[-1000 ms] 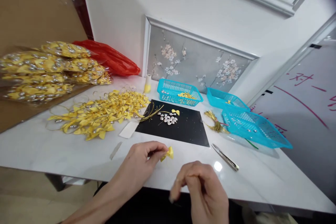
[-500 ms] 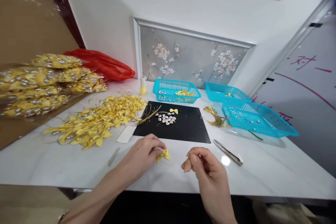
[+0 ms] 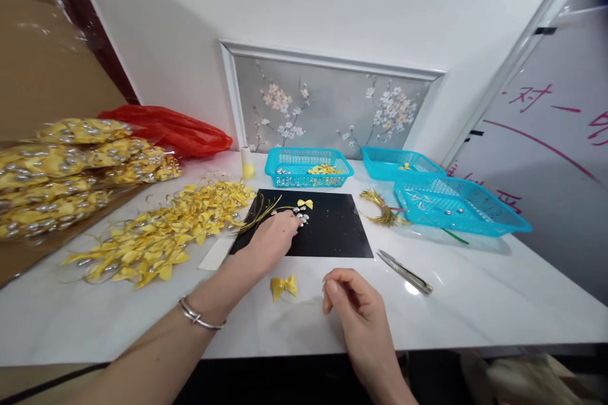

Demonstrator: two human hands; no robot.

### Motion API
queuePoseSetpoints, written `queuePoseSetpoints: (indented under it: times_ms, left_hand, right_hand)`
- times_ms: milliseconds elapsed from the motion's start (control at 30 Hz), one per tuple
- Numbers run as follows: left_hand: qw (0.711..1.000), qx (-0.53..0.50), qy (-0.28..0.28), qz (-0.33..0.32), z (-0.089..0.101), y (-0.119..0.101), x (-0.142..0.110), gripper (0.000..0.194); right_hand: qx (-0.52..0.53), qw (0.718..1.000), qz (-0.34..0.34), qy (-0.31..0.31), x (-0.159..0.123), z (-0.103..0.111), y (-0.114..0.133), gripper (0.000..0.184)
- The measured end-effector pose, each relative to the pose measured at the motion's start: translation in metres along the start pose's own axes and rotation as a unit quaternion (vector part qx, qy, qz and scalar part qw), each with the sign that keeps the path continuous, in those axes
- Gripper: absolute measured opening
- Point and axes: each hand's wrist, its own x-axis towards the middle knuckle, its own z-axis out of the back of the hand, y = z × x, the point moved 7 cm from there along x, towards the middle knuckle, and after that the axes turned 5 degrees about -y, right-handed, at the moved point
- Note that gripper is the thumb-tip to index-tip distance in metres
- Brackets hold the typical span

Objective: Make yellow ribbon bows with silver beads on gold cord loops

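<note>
My left hand (image 3: 275, 237) reaches onto the black mat (image 3: 332, 237), its fingers bunched down at the small pile of silver heart-shaped beads (image 3: 304, 219). The hand covers part of the pile, and what its fingertips hold is hidden. A yellow ribbon bow (image 3: 284, 288) lies on the white table in front of the mat. From the bow a faint thin thread runs toward my right hand (image 3: 354, 304), which is closed in a pinch near the table's front edge. Another small yellow bow (image 3: 305, 204) rests beside the beads, with thin golden stems (image 3: 259, 214) on the mat's left side.
Tweezer-like snips (image 3: 406, 272) lie right of the mat. Behind stand blue baskets (image 3: 308, 155) (image 3: 465, 202) with bows and beads. A bundle of golden stems (image 3: 382, 209) is nearby. Yellow ribbon sprays (image 3: 166, 228) and wrapped bunches (image 3: 71, 164) fill the left.
My left hand has let go of the yellow bow and moved forward to the silver beads. The bow stays on the table. My right hand keeps its pinch. The view has shifted slightly.
</note>
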Motion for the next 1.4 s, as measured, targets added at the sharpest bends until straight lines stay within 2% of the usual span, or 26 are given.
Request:
queuePoseSetpoints:
  times_ms: [133, 233, 300, 433, 500, 600, 633, 667, 767, 933, 1133, 1167, 1200, 1267, 1300, 1333, 1400]
  left_hand:
    - [0.996, -0.077, -0.007, 0.032, 0.001, -0.001, -0.002, 0.030]
    - [0.985, -0.160, -0.008, 0.061, 0.009, -0.006, -0.014, 0.023]
    - [0.969, -0.231, -0.005, 0.082, 0.013, -0.011, -0.033, 0.022]
    - [0.921, -0.362, -0.006, 0.142, 0.018, -0.015, -0.085, 0.033]
    - [0.881, -0.431, -0.018, 0.196, 0.018, -0.015, -0.107, 0.029]
    - [0.763, -0.573, -0.043, 0.295, 0.015, -0.018, -0.129, 0.029]
    - [0.739, -0.595, -0.053, 0.311, 0.015, -0.020, -0.132, 0.030]
    - [0.732, -0.601, -0.060, 0.316, 0.017, -0.023, -0.134, 0.030]
    - [0.738, -0.593, -0.074, 0.313, 0.023, -0.027, -0.135, 0.028]
    - [0.762, -0.583, -0.061, 0.273, 0.024, -0.028, -0.139, 0.021]
    - [0.768, -0.570, -0.099, 0.273, 0.023, -0.021, -0.140, 0.020]
    - [0.779, -0.557, -0.111, 0.266, 0.026, -0.018, -0.135, 0.019]
    - [0.803, -0.527, -0.126, 0.246, 0.031, -0.017, -0.127, 0.017]
    - [0.874, -0.427, -0.159, 0.172, 0.045, -0.021, -0.102, 0.015]
    - [0.916, -0.349, -0.157, 0.121, 0.051, -0.030, -0.086, 0.015]
    - [0.935, -0.312, -0.144, 0.088, 0.053, -0.038, -0.069, 0.013]
    - [0.956, -0.270, -0.111, 0.035, 0.051, -0.059, -0.033, 0.008]
  right_hand:
    - [0.006, 1.000, 0.007, -0.001, 0.002, 0.000, 0.001, 0.024]
    - [0.005, 1.000, 0.021, -0.005, 0.003, 0.001, 0.003, 0.020]
    - [0.002, 0.999, 0.037, -0.006, 0.004, 0.002, 0.007, 0.017]
    - [-0.007, 0.998, 0.069, 0.000, 0.003, 0.001, 0.018, 0.015]
    - [-0.014, 0.996, 0.086, 0.012, 0.001, -0.003, 0.025, 0.016]
    - [-0.041, 0.988, 0.144, 0.034, -0.006, -0.014, 0.039, 0.019]
    - [-0.051, 0.984, 0.166, 0.039, -0.008, -0.017, 0.044, 0.020]
    - [-0.060, 0.980, 0.184, 0.040, -0.010, -0.019, 0.048, 0.020]
    - [-0.075, 0.973, 0.216, 0.038, -0.016, -0.022, 0.055, 0.022]
    - [-0.095, 0.965, 0.240, 0.040, -0.021, -0.022, 0.061, 0.022]
    - [-0.096, 0.965, 0.240, 0.039, -0.021, -0.025, 0.057, 0.022]
    - [-0.092, 0.967, 0.235, 0.033, -0.020, -0.025, 0.055, 0.022]
    - [-0.084, 0.971, 0.222, 0.028, -0.019, -0.024, 0.051, 0.021]
    - [-0.064, 0.982, 0.175, 0.014, -0.015, -0.019, 0.040, 0.018]
    - [-0.055, 0.988, 0.147, 0.008, -0.013, -0.017, 0.033, 0.016]
    - [-0.049, 0.991, 0.122, 0.001, -0.011, -0.014, 0.026, 0.016]
    - [-0.043, 0.995, 0.089, -0.012, -0.007, -0.007, 0.015, 0.017]
